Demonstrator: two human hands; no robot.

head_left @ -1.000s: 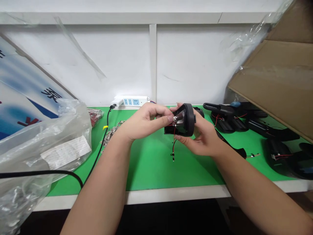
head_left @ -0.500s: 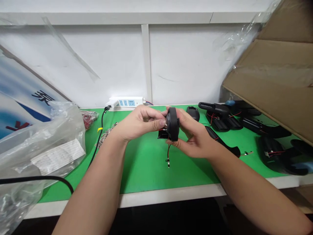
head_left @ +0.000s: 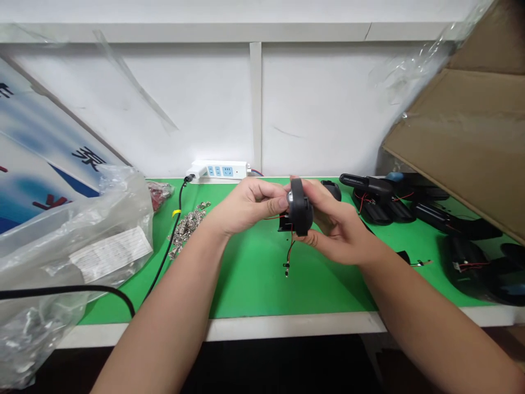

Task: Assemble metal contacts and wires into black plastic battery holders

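A black rounded housing [head_left: 302, 210] is held up over the green table mat [head_left: 254, 290]. My right hand [head_left: 334, 219] grips it from the right, fingers behind and thumb at its lower edge. My left hand [head_left: 258, 205] pinches at its left side, thumb and index finger pressed together beside a shiny spot; what lies between the fingertips is too small to make out. Thin red and black wires [head_left: 290, 253] hang below the housing, with a small connector at their end. A short red wire shows under my left thumb.
Several black housings with wires [head_left: 377, 205] lie at the right under a cardboard box [head_left: 463, 126]. Small metal parts [head_left: 186, 227], a black cable [head_left: 164, 251], a plastic bag [head_left: 123, 213] and a power strip [head_left: 225, 169] are at the left and back.
The whole view has shifted, so the hands and housing appear slightly further right. More of the metal parts shows beside my left wrist. Both hands keep their hold.
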